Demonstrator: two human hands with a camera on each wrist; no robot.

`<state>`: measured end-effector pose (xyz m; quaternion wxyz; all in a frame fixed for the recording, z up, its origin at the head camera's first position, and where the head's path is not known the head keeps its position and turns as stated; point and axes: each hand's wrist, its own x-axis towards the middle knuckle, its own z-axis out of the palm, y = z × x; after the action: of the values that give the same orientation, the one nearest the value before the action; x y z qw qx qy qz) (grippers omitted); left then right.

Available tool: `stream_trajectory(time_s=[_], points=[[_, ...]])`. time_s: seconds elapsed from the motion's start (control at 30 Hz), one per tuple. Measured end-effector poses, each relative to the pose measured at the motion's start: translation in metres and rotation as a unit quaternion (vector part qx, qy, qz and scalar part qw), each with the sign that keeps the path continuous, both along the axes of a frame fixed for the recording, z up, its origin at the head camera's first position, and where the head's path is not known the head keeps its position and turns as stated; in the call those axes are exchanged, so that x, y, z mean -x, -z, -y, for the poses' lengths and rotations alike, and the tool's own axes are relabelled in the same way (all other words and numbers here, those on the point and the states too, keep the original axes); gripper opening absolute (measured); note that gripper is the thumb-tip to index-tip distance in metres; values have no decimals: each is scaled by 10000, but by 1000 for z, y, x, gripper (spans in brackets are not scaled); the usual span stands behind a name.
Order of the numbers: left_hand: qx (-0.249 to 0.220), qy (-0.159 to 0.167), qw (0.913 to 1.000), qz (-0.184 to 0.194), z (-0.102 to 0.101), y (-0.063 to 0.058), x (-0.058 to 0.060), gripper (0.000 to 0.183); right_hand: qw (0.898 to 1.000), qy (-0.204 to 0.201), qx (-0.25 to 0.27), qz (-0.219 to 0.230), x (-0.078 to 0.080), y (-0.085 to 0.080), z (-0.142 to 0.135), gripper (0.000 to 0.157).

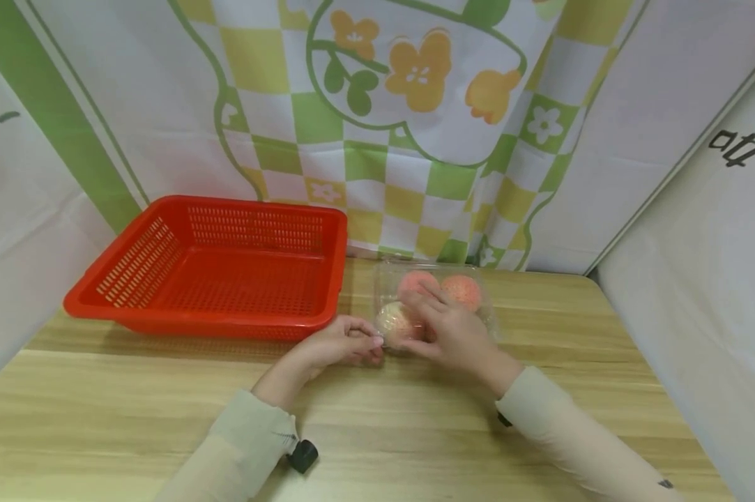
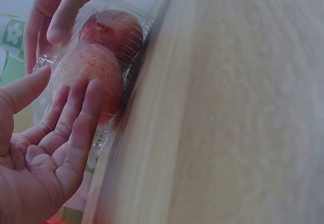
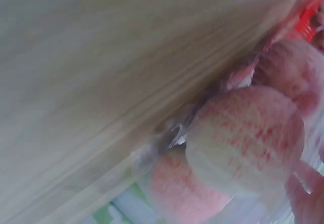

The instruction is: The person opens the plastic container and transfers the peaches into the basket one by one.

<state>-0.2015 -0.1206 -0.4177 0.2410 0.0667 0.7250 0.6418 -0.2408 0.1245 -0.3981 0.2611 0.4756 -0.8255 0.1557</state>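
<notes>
The left hand (image 1: 344, 340), fingers loose, is at the clear box (image 1: 384, 287) on the table (image 1: 402, 446), maybe steadying it, while the right hand (image 1: 454, 335) covers some peaches (image 1: 462, 291), gripping or not, I can't tell.

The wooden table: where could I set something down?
Wooden table lies bare between the sleeves, in front of the red basket and right of the clear box. Crowded: the box, with left hand and right hand at it.

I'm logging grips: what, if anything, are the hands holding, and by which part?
Cannot be told for certain: the left hand is at the near left corner of the clear box, the right hand over the fruit.
</notes>
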Motion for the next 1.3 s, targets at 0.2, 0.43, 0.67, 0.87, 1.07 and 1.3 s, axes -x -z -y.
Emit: stream_trajectory(time_s=[0.2, 0.43, 0.67, 0.87, 1.07, 1.3], points=[[111, -14, 9998, -179, -2, 0, 1, 24, 9991, 257, 95, 339, 7, -6, -22, 98], [319, -79, 9993, -188, -2, 0, 2, 23, 9881, 221, 162, 1516, 11, -8, -49, 113], [415, -124, 9990, -126, -5, -1, 4, 19, 9791, 456, 264, 1963, 15, 0, -79, 119], [396, -180, 9990, -143, -7, -1, 5, 17, 9705, 767, 290, 2267, 15, 3, -99, 124], [427, -259, 9987, -87, -8, -2, 5, 18, 9609, 1080, 213, 2541, 14, 3, -111, 117], [531, -385, 9978, -6, -12, -3, 5, 18, 9558, 1072, 20, 2738, 13, 3, -112, 99]])
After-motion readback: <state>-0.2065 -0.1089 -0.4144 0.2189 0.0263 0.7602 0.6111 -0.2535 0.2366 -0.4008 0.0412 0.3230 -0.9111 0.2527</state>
